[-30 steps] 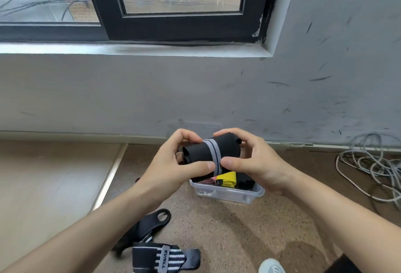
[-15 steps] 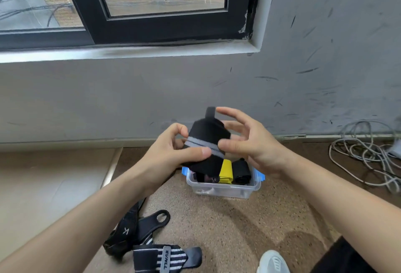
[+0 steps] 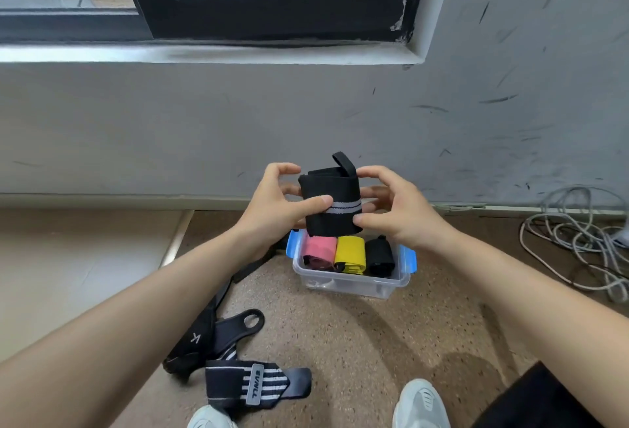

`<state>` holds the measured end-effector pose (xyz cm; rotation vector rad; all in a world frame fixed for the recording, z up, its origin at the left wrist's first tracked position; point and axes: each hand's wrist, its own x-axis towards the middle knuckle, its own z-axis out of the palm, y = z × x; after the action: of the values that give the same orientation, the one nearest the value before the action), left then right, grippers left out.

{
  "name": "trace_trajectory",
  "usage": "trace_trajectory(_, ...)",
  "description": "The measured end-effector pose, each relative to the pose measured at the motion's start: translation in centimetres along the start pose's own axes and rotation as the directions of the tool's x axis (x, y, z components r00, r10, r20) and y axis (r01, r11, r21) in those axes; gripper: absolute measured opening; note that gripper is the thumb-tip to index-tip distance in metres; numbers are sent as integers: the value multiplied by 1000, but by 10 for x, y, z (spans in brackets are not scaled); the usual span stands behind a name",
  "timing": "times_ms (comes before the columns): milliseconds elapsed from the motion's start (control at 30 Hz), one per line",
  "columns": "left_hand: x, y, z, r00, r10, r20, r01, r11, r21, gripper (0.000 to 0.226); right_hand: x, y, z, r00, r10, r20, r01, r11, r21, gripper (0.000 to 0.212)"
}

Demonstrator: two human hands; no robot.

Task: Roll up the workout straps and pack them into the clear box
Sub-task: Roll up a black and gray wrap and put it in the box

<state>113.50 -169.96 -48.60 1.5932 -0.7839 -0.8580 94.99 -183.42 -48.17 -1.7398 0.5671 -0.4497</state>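
Both hands, left (image 3: 275,206) and right (image 3: 405,213), pinch the rolled black strap (image 3: 328,189).

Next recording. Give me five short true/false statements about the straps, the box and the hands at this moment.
1. The left hand and right hand both hold the rolled black strap. True.
2. The clear box contains a pink roll, a yellow roll and a black roll. True.
3. A lid covers the box. False: it stands open.
4. The held strap's stripe is yellow. False: it is grey.
5. No straps lie on the floor. False: unrolled straps lie there.
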Motion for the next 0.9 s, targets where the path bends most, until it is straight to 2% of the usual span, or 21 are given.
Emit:
trace_trajectory(33,6,-4,0,999,-26,36,24,999,41,69,4,3,-1,1000,13,26,-12,1000,-18,60)
trace_trajectory(133,25,-15,2,990,-74,118,63,994,93,52,20,20,-2,997,27,78,-19,994,-105,65)
trace_trajectory(233,45,-30,1,974,-165,158,159,986,50,66,39,38,0,994,42,104,-23,984,-176,70)
trace_trajectory(300,57,-42,1,957,-219,190,214,976,50,60,51,48,2,987,53,149,-24,982,-190,71)
trace_trajectory(400,72,-67,2,955,-261,142,269,962,-41,44,70,68,4,988,87,130,-61,979,-194,62)
trace_trajectory(533,84,-104,5,958,-274,84,286,935,-209,51,90,102,8,980,168,109,-151,976,-155,56)
trace_trajectory(633,93,-126,9,953,-291,80,302,902,-310,45,97,124,15,952,248,178,-256,966,24,54)
trace_trajectory(733,99,-145,13,931,-338,139,365,844,-393,38,107,144,19,922,289,258,-346,915,209,57)
trace_trajectory(900,107,-172,17,915,-351,198,403,811,-424,42,117,171,14,895,343,285,-424,854,302,55)
